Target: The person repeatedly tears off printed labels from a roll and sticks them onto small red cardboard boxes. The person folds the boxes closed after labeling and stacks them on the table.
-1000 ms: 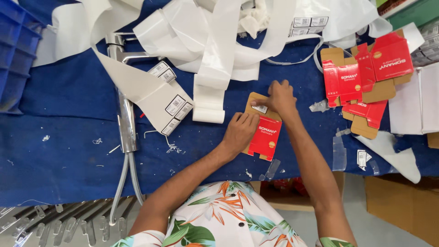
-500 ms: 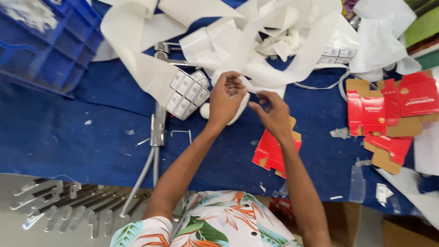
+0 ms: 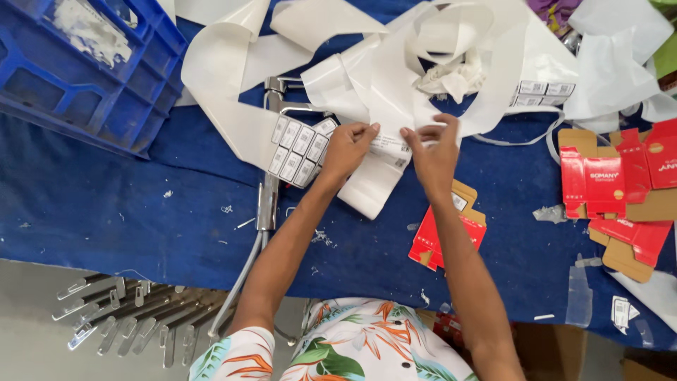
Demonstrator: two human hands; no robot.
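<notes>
Both hands are up at the far-centre of the blue-cloth desk (image 3: 106,212), working one white glossy strip of label backing paper (image 3: 384,159). Left hand (image 3: 348,148) has its grip closed, pinching the strip's left part w/ thumb and fingertips. Right hand (image 3: 434,152) is likewise closed, pinching the right part near a small printed sticker (image 3: 390,144); the strip's loose end hangs toward the person between the two forearms.

Risks, as I judge them:
- The strip runs back into a big tangle of white backing ribbon (image 3: 423,63); a hard pull could drag the whole pile, or tear the thin paper between the pinches.
- If a sticker is being peeled, it could curl, fold on itself or stick to a fingertip; the exact edge is too small to tell.
- The sheet of small rectangular labels (image 3: 300,148) lies just left of the left hand, over a chrome metal tap w/ hose (image 3: 268,197); a sweep of the wrist could shift it.
- The flattened red-and-brown cardboard carton (image 3: 437,233) sits under the right forearm, near the desk's near edge; an elbow nudge could push it off.

More red flat cartons (image 3: 613,190) lie well right, a blue plastic crate (image 3: 84,70) far left.
</notes>
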